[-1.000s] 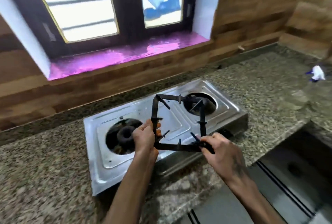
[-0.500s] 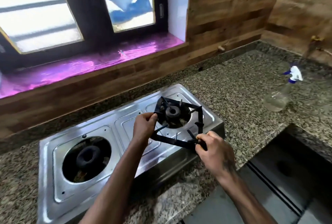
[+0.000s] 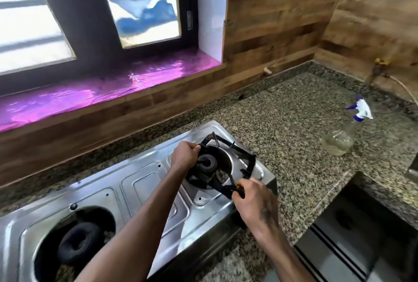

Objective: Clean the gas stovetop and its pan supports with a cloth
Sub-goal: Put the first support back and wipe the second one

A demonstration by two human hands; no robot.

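A steel two-burner gas stovetop (image 3: 140,182) lies on the granite counter. A black square pan support (image 3: 247,157) sits over the right burner (image 3: 207,164). My left hand (image 3: 184,155) grips its far-left corner. Its near-right corner is held by my right hand (image 3: 253,198). The left burner (image 3: 77,245) stands bare, with no support over it. No cloth is in view.
A clear spray bottle (image 3: 341,137) with a white and blue trigger stands on the granite counter (image 3: 282,119) to the right. A window with a purple sill (image 3: 90,96) runs behind the stove. The counter's front edge drops off at the lower right.
Both hands carried the pan support from the middle of the stove rightward and lowered it over the right burner. The view shifted right, bringing the spray bottle into sight.
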